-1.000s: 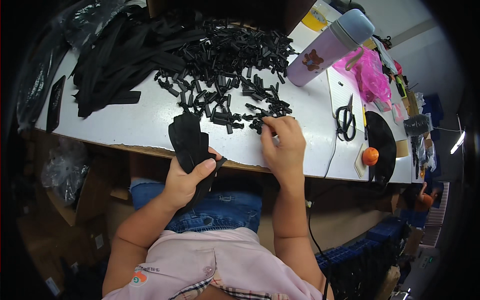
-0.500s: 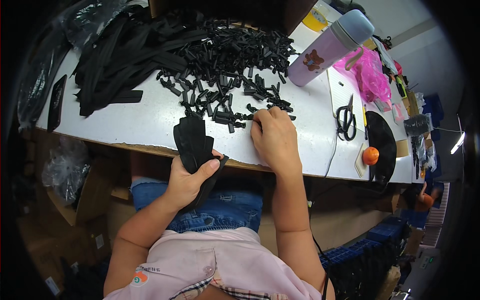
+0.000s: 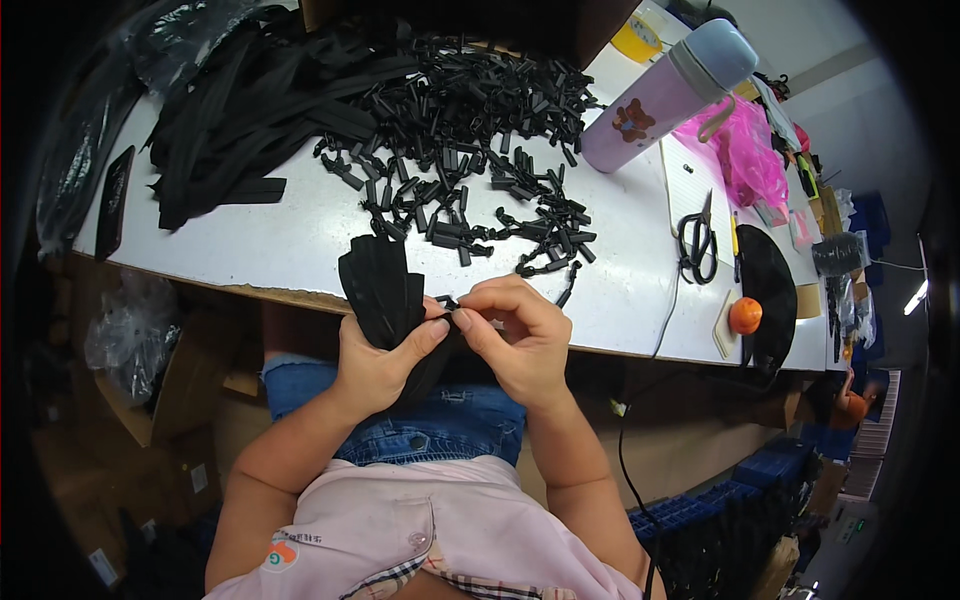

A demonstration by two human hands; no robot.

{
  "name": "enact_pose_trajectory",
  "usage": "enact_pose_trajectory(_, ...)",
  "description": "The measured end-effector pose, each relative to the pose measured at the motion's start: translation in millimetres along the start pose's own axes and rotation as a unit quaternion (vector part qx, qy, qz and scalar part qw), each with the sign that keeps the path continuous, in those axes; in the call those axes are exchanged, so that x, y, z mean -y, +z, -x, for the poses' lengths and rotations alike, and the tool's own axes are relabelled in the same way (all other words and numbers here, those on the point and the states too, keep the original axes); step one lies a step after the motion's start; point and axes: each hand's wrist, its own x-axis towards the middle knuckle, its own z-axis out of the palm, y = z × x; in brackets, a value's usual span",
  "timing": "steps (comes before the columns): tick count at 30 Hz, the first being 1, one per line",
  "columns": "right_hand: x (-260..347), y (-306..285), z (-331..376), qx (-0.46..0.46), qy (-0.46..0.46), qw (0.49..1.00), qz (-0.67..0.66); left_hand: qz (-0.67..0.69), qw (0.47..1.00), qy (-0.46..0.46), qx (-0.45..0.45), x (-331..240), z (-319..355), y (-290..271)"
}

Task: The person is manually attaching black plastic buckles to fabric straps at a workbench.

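My left hand (image 3: pixel 375 362) is closed round a bundle of black zipper strips (image 3: pixel 378 285), whose flat ends fan out above the thumb. Beside it, my right hand (image 3: pixel 525 335) pinches a small black zipper slider (image 3: pixel 449 302) at the end of one strip. The fingertips of both hands almost meet there, and they partly hide the slider, so I cannot tell whether it is on the strip. Beyond my hands lies a heap of black zipper sliders with long pulls (image 3: pixel 480 105), with several scattered toward me. One loose slider (image 3: pixel 568 285) lies near my right fingers.
More black zipper strips (image 3: pixel 230 120) are piled at the left, near a phone (image 3: pixel 115 205). At the right stand a lilac bottle (image 3: pixel 645 115), black scissors (image 3: pixel 697 245), an orange fruit (image 3: pixel 745 315) and a pink plastic bag (image 3: pixel 745 165). The table's front edge (image 3: pixel 290 295) runs below my hands.
My right hand has come from the scattered sliders back to my left hand, bringing a slider to the strips. Some sliders at the heap's near right edge have shifted toward me.
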Motion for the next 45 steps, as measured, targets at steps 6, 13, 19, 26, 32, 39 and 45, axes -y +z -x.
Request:
enact_pose_trajectory(6, 1.7, -6.9, -0.1, 0.057, -0.115, 0.982, 0.136, -0.053, 0.998, 0.004, 0.035, 4.2, 2.5, -6.1)
enact_pose_trajectory(13, -1.2, 0.8, 3.8, 0.033, -0.205, 0.959, 0.192, -0.017, 0.999, -0.025, 0.022, -2.8, 5.7, -1.9)
enact_pose_trajectory(19, -13.1, 14.7, 23.6, -0.034, -0.005, 0.999, -0.033, 0.006, 1.000, 0.017, 0.021, -7.3, 5.0, 0.8)
enact_pose_trajectory(26, -12.8, 5.4, 18.2, 0.037, 0.162, 0.945, -0.281, 0.083, 0.994, -0.060, 0.040, -12.5, 6.0, -4.6)
enact_pose_trajectory(32, -12.0, -0.9, 16.2, 0.078, 0.248, 0.898, -0.354, 0.084, 0.992, -0.072, 0.060, -16.4, 5.4, -2.6)
enact_pose_trajectory(39, -18.0, 13.5, 27.9, 0.015, 0.009, 0.997, -0.080, 0.024, 0.998, -0.025, 0.051, -15.2, 7.0, -0.6)
enact_pose_trajectory(45, -16.0, 6.8, 27.0, 0.071, 0.092, 0.976, -0.182, -0.005, 0.997, -0.015, 0.081, -17.0, 5.6, -1.8)
